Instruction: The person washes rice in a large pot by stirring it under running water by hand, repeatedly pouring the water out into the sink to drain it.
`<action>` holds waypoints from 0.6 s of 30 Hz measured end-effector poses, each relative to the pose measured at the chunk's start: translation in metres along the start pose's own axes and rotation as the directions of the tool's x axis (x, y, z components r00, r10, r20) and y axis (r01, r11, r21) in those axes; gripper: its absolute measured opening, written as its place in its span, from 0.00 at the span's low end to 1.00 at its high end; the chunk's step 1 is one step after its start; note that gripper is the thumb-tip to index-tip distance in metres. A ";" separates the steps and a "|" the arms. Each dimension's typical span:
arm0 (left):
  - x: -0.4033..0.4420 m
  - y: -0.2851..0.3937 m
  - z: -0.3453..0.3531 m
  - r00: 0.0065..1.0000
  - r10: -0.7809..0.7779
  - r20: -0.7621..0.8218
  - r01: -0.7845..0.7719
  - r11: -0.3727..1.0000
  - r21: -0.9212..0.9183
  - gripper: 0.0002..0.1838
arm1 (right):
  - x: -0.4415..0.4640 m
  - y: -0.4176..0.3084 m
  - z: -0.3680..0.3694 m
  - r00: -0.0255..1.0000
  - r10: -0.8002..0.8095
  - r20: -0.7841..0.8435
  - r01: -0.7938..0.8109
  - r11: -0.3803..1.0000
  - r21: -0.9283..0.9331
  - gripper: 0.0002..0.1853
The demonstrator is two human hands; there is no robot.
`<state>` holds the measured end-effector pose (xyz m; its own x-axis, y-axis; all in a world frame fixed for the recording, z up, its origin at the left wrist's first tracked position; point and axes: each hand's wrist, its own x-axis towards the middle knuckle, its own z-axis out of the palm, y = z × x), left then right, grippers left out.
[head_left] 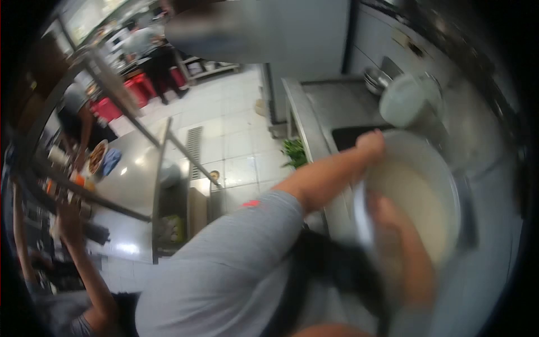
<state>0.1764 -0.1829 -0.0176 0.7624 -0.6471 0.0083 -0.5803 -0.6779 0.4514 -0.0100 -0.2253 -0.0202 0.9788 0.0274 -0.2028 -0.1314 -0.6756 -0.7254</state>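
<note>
A large round metal pot (359,216) stands at the sink counter on the right, with whitish, cloudy contents (418,199) inside. My left hand (370,147), at the end of a grey sleeve, is closed over the pot's rim on its far left side. Down inside the pot is my right hand (387,213), close to the inner wall on the near left. Motion blur smears its fingers, so whether they hold anything is unclear. Just beyond the pot is a pale, translucent plastic container (401,101).
Metal bowls (375,81) sit at the back of the steel counter (331,104). Green leaves (293,153) lie beside its leg. Left is a steel worktable (132,168) with a food dish (97,156) and blue cloth (111,162). Co-workers stand around it and farther back.
</note>
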 end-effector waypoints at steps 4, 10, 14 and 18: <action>-0.001 0.002 -0.021 0.973 -0.026 0.229 0.014 0.998 0.054 0.44 | 0.021 0.058 -0.026 0.994 -0.086 0.072 0.087 0.996 -0.020 0.22; 0.009 -0.016 -0.019 0.992 0.080 0.098 -0.033 0.910 -0.414 0.34 | 0.013 0.085 -0.097 0.863 0.432 -0.261 -0.097 0.650 0.754 0.15; 0.020 -0.018 -0.014 0.980 0.135 0.147 -0.013 0.777 -0.629 0.37 | 0.034 0.133 -0.154 0.723 0.605 -0.332 0.214 0.262 0.941 0.10; 0.016 -0.026 -0.014 0.975 0.175 0.140 0.002 0.621 -0.784 0.35 | 0.038 0.150 -0.190 0.783 0.447 -0.433 0.550 -0.171 0.818 0.11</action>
<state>0.2075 -0.1706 -0.0171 0.6014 -0.7980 -0.0384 -0.1343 -0.1483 0.9798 0.0373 -0.4657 -0.0117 0.7755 -0.5993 -0.1984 0.4321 0.7330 -0.5254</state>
